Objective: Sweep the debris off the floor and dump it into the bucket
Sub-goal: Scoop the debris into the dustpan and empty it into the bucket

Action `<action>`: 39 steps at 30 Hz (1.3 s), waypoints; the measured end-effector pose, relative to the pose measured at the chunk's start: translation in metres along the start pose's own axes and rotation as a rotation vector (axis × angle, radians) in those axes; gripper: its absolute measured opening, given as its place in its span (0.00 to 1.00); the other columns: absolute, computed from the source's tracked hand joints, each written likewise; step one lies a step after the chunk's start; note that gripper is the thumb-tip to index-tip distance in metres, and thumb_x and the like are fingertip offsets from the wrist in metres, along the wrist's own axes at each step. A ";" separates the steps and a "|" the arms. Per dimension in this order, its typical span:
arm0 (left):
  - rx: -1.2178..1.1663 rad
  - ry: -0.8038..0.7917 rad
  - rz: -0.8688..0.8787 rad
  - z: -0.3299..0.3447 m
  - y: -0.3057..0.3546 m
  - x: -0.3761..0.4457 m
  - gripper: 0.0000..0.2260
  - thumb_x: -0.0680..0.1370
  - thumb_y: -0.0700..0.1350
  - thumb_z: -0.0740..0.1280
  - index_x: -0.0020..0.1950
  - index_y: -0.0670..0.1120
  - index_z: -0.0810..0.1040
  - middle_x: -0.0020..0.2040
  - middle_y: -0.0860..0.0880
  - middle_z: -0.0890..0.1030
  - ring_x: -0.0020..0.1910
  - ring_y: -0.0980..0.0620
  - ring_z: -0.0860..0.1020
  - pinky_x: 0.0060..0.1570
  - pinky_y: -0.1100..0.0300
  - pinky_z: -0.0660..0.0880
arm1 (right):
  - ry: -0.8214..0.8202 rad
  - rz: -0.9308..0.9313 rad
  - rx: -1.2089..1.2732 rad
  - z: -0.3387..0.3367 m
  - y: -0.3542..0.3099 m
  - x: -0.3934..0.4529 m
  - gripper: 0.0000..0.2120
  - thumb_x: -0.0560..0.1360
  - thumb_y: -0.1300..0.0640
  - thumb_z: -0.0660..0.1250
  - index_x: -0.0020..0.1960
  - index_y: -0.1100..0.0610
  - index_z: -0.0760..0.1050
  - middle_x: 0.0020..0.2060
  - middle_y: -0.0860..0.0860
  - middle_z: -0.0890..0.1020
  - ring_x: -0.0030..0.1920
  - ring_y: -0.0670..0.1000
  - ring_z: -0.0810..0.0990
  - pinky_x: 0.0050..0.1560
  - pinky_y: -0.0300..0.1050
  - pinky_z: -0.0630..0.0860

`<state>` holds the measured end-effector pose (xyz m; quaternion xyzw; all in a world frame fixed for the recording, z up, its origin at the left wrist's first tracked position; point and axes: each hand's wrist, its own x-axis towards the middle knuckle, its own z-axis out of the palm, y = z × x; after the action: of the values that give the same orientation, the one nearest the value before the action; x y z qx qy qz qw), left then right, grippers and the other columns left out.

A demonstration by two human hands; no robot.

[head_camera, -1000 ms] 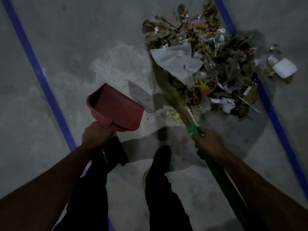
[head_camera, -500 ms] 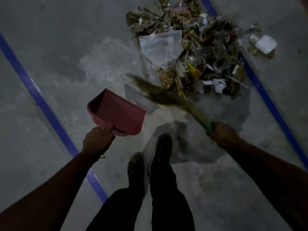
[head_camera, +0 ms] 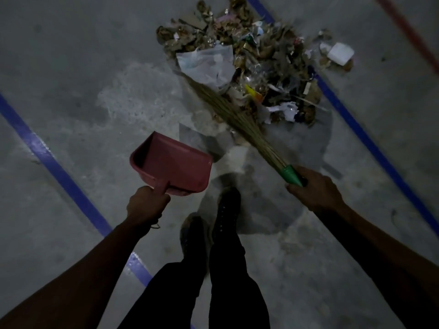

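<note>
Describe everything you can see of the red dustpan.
The dustpan is a reddish-pink scoop that looks like plastic, with raised side and back walls and a short handle at the near edge. The left hand grips that handle. The pan looks empty and seems tilted, its open mouth pointing away from the person towards the debris pile, which it does not touch. Whether its front edge rests on the floor cannot be told.

Red plastic dustpan [head_camera: 173,167]: smooth, matt. Straw-coloured grass broom [head_camera: 228,110]: coarse dry fibres; green plastic collar [head_camera: 291,175] smooth, slightly glossy. Grey concrete floor [head_camera: 83,67]: rough, mottled. Mixed debris pile [head_camera: 261,67]: crumpled paper, dry leaves, glinting film.
</note>
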<state>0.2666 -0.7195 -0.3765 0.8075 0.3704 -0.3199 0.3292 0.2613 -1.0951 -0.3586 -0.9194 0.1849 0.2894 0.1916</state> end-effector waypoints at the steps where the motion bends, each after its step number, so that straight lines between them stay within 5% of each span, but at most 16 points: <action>1: -0.020 -0.010 -0.003 0.001 0.001 -0.003 0.10 0.68 0.46 0.70 0.34 0.40 0.73 0.27 0.45 0.75 0.23 0.48 0.75 0.27 0.62 0.71 | 0.000 0.002 0.020 -0.002 0.000 -0.004 0.31 0.72 0.43 0.70 0.73 0.43 0.68 0.61 0.51 0.80 0.54 0.56 0.80 0.47 0.41 0.71; 13: -0.087 -0.076 -0.028 0.049 0.022 -0.031 0.09 0.69 0.46 0.70 0.41 0.41 0.75 0.34 0.43 0.79 0.30 0.45 0.79 0.30 0.56 0.75 | 0.038 -0.091 0.101 -0.053 0.011 0.011 0.30 0.69 0.45 0.71 0.67 0.34 0.62 0.46 0.41 0.76 0.45 0.46 0.77 0.44 0.42 0.72; 17: -0.014 -0.069 -0.052 0.091 0.039 -0.029 0.11 0.72 0.50 0.70 0.39 0.43 0.76 0.38 0.43 0.80 0.37 0.43 0.80 0.39 0.54 0.77 | -0.054 -0.090 0.085 -0.073 0.034 0.060 0.22 0.71 0.48 0.71 0.63 0.40 0.72 0.46 0.44 0.79 0.41 0.44 0.77 0.38 0.40 0.71; 26: -0.137 0.037 -0.234 0.219 0.081 -0.040 0.07 0.73 0.45 0.71 0.37 0.50 0.75 0.30 0.50 0.78 0.27 0.56 0.76 0.24 0.65 0.66 | -0.267 -0.225 0.154 -0.092 0.063 0.192 0.19 0.72 0.54 0.70 0.61 0.49 0.73 0.49 0.53 0.80 0.49 0.57 0.80 0.52 0.60 0.79; 33: -0.272 0.041 -0.399 0.308 0.098 -0.060 0.03 0.70 0.41 0.71 0.40 0.43 0.79 0.31 0.45 0.79 0.25 0.48 0.76 0.27 0.63 0.72 | -0.293 -0.283 0.092 -0.098 0.107 0.238 0.12 0.71 0.55 0.69 0.52 0.51 0.70 0.41 0.55 0.79 0.41 0.59 0.80 0.44 0.53 0.78; 39: -0.214 0.074 -0.389 0.350 0.117 -0.039 0.05 0.71 0.45 0.69 0.42 0.44 0.78 0.34 0.46 0.81 0.28 0.49 0.79 0.25 0.65 0.68 | -0.309 -0.285 0.102 -0.090 0.133 0.262 0.12 0.71 0.57 0.70 0.52 0.54 0.71 0.42 0.58 0.78 0.42 0.62 0.79 0.45 0.59 0.80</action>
<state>0.2454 -1.0633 -0.5146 0.6927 0.5627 -0.3063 0.3313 0.4432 -1.3106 -0.4805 -0.8701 0.0359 0.3873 0.3028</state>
